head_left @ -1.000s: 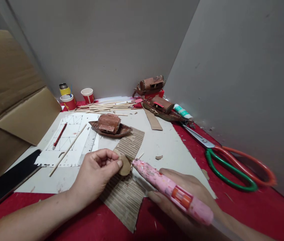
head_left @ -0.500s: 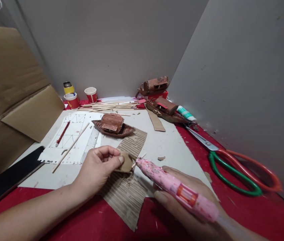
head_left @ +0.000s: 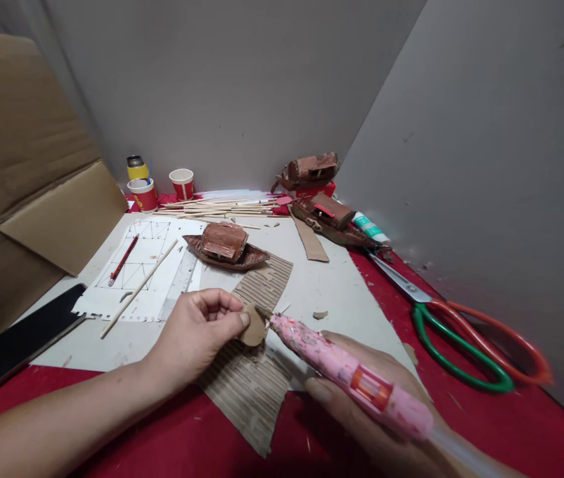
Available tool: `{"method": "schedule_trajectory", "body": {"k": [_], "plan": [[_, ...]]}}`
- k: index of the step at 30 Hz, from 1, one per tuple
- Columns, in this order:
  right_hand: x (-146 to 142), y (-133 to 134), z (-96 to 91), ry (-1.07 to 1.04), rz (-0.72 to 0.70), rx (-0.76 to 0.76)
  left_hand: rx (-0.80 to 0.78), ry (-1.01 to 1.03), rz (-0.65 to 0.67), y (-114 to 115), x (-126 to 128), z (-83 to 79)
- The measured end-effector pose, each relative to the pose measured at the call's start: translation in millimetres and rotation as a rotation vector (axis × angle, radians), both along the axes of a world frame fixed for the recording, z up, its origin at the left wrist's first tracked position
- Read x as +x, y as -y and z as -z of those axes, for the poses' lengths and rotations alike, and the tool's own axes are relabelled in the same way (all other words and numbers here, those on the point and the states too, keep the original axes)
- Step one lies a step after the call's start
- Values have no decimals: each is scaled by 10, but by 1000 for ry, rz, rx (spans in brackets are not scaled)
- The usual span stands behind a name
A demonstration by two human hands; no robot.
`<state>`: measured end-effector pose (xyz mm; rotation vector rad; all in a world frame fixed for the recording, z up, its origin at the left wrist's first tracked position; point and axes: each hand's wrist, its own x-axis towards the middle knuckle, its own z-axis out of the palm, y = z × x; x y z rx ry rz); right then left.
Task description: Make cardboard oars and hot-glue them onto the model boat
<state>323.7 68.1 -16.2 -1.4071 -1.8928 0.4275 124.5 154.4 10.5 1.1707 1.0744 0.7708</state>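
Note:
Between its thumb and fingers, my left hand pinches a small rounded piece of brown cardboard. A pink hot glue gun is gripped in my right hand, with a pale glue stick in its rear. The gun's nozzle points left, right by the edge of the cardboard piece; whether it touches I cannot tell. Below both hands lies a torn strip of corrugated cardboard. Just beyond them, a brown model boat with a curved roof rests on the white board.
Large scissors with orange and green handles lie at right. Two more model boats stand behind. Wooden sticks, paper cups, a drawn plan and a phone occupy the back and left, beside a cardboard box.
The rounded cardboard piece has been turned slightly in my left fingers, and the gun's nozzle now shows at its upper right edge. The camera view has shifted a little.

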Motion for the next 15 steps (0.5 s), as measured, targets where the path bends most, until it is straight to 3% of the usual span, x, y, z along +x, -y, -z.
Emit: {"method": "schedule_trajectory", "body": {"k": [6,15], "plan": [[3,28,-25,48,1,-30,24,2,-5,10,-4,-11],[-25,28,-102,-80,-16,-73,11,12,-13,8,-1,-44]]}}
